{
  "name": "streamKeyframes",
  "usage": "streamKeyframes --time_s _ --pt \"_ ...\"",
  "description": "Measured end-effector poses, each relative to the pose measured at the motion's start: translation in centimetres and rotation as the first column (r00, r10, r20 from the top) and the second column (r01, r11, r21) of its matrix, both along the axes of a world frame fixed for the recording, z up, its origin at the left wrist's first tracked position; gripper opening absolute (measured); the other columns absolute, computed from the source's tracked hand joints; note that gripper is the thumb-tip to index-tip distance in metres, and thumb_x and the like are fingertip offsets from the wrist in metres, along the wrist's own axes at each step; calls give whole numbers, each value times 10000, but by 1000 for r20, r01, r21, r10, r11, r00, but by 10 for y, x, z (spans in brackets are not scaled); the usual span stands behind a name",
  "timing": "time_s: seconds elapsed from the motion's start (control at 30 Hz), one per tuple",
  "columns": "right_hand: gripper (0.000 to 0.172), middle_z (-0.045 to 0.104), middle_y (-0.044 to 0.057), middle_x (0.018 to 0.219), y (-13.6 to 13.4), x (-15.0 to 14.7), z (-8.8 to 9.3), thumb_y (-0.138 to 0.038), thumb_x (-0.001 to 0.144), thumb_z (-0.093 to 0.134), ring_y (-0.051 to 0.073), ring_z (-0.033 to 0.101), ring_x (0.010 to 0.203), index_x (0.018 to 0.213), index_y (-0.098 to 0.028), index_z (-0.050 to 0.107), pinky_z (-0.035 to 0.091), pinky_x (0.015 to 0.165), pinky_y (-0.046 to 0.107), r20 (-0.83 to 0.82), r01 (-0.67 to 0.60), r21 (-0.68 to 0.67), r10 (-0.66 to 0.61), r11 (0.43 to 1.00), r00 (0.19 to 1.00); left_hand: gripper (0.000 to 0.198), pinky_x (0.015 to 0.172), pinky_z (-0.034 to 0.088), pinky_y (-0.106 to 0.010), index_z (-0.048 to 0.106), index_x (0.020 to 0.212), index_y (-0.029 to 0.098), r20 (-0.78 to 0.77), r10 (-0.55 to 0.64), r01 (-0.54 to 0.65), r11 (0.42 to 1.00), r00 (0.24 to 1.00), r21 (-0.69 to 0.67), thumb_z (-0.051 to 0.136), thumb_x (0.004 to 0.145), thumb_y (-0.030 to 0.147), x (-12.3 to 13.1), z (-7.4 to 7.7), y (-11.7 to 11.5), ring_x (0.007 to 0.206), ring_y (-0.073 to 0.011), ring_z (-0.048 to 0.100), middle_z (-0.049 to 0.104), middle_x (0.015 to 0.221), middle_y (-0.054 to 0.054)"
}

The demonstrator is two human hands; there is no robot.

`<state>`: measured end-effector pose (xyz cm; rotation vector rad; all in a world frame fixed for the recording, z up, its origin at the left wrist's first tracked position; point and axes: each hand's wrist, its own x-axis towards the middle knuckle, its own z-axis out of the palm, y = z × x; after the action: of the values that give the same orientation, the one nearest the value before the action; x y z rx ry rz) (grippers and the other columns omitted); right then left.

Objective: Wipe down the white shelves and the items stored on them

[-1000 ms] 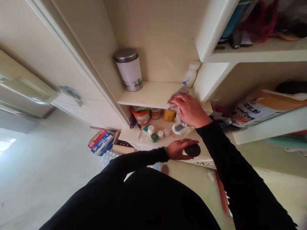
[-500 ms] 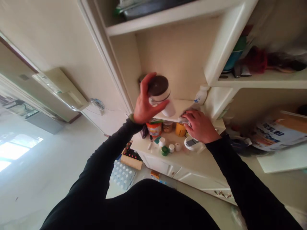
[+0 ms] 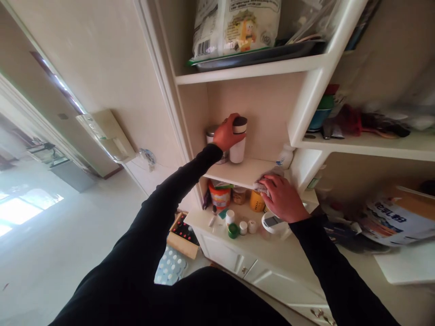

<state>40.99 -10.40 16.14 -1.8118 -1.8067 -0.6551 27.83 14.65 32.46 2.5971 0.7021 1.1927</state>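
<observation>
Left hand (image 3: 224, 133) | fingers curled round white canister (image 3: 238, 151), tin (image 3: 212, 136) just behind them | Right hand (image 3: 282, 198) | fingers closed on cloth (image 3: 262, 186), shelf (image 3: 238, 174) beneath them | Step: wiping shelf

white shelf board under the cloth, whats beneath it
Beneath the white shelf board stand an orange-and-white tub, a glass jar and a yellow jar; their tops and anything further back are hidden by the board.
</observation>
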Motion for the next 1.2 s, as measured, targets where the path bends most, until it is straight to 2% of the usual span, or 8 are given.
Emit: streamKeyframes --time_s 0.13,0.37,0.6,0.8,0.93,1.03,1.2 --pt "334 713 189 1366 -1 -1 1 -236 1001 626 375 646 1263 1307 -176 745 572 1129 530 0 -6 5 6 1000 1000 660 1168 573 -435 600 1499 241 -35 5 -3 999 999 39 841 886 196 7 -1 2 1311 -310 743 770 1436 -122" --pt "343 699 198 1368 -2 -3 1 -239 1008 616 381 637 1288 1321 -170 737 568 1147 532 -2 -6 2 6 1000 1000 655 1161 562 -429 572 1505 143 -138 19 -7 997 990 82 846 914 216 14 -5 4 1298 -321 726 744 1416 -185" --pt "365 701 205 1384 -2 -4 1 -227 983 624 399 640 1281 1323 -184 748 582 1125 586 -38 -21 17 21 1000 999 596 1210 548 -451 617 1412 155 -207 68 -46 993 976 105 886 882 211 18 7 7 1296 -335 718 596 1511 -227" --pt "339 704 203 1376 -2 -4 1 -224 1002 612 386 632 1275 1308 -164 744 583 1135 546 1 -10 27 10 1000 1000 633 1184 536 -491 617 1398 120 -259 118 -87 988 959 129 920 855 242 27 16 13 1312 -386 687 652 1418 -257" --pt "336 698 215 1379 -2 -4 0 -219 1008 613 393 621 1284 1307 -136 743 575 1153 547 17 -11 37 10 999 1000 632 1195 521 -525 640 1378 164 -220 172 -147 981 960 128 950 841 285 30 15 20 1350 -400 657 686 1400 -219" --pt "334 691 208 1396 -1 -5 -1 -218 1006 624 395 613 1305 1313 -153 738 562 1177 557 -10 -4 31 5 1000 1000 668 1221 504 -548 636 1397 133 -226 224 -198 971 948 132 958 846 331 29 14 25 1392 -426 624 699 1394 -245" --pt "338 692 205 1389 -2 -5 -1 -221 1009 629 392 615 1302 1320 -146 738 568 1172 543 -17 0 33 0 999 1000 716 1244 489 -583 621 1453 117 -242 213 -167 966 946 199 942 880 401 28 9 32 1426 -451 598 701 1419 -269"
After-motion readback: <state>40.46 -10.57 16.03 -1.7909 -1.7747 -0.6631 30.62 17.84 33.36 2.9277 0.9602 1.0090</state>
